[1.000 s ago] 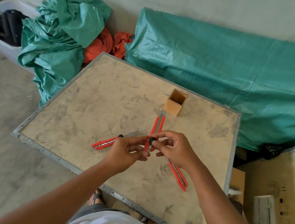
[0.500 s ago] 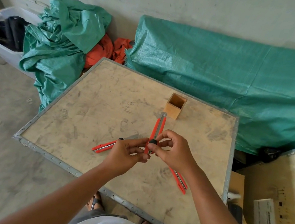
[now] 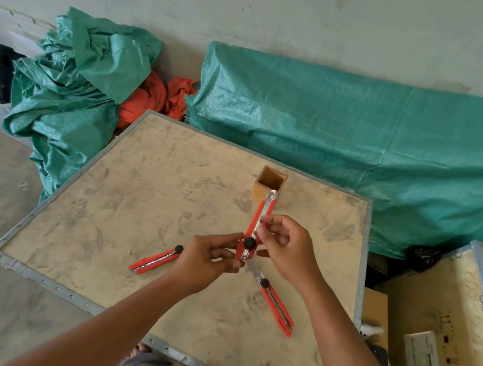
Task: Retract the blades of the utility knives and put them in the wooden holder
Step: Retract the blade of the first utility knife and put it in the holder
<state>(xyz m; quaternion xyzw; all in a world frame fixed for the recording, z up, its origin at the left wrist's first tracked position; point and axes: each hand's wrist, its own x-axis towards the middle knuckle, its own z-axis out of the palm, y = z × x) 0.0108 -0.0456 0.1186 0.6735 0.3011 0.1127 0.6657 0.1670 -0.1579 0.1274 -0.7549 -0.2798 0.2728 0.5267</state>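
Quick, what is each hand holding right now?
Left hand: pinching the lower end of the red utility knife.
Right hand: pinching the same knife's middle.

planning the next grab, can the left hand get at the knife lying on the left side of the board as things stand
Probably yes, once freed. The left hand is pinching the held knife together with the right hand, but the left knife lies flat on the board just beside it, with nothing between.

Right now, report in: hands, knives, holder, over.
Left hand and right hand both on one utility knife, lifted. Two knives on the board: left knife, right knife. Wooden holder looks empty, path clear.
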